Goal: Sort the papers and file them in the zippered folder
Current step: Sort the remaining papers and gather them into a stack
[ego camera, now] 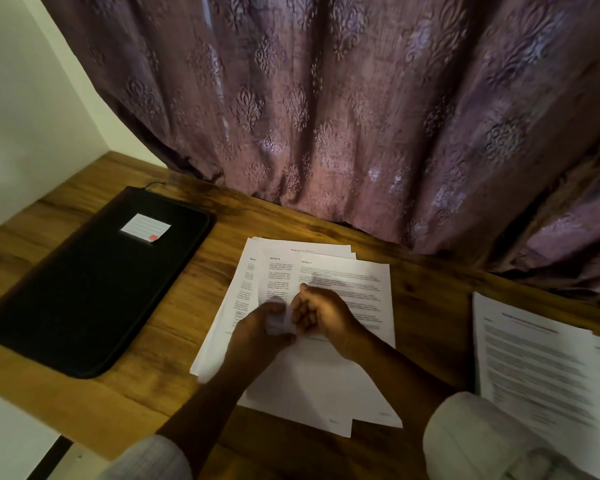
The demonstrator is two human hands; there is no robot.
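Left sleeve (pixel 149 459) and right sleeve (pixel 471 438): pale grey fabric, bunched near the elbows; forearms (pixel 388 358) bare below.

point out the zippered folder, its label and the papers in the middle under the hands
zippered folder (pixel 84 299): head view, on its bare black cover.
label (pixel 145 227): head view, on its lined middle.
middle papers (pixel 347 282): head view, on the top sheet's printed text.

back: curtain (pixel 361 116) draped down to desk (pixel 430 299), blocks
left: folder (pixel 94 282) lying flat
gap: bare wood strip between folder and papers (pixel 312 382)
right: second stack (pixel 534 358)
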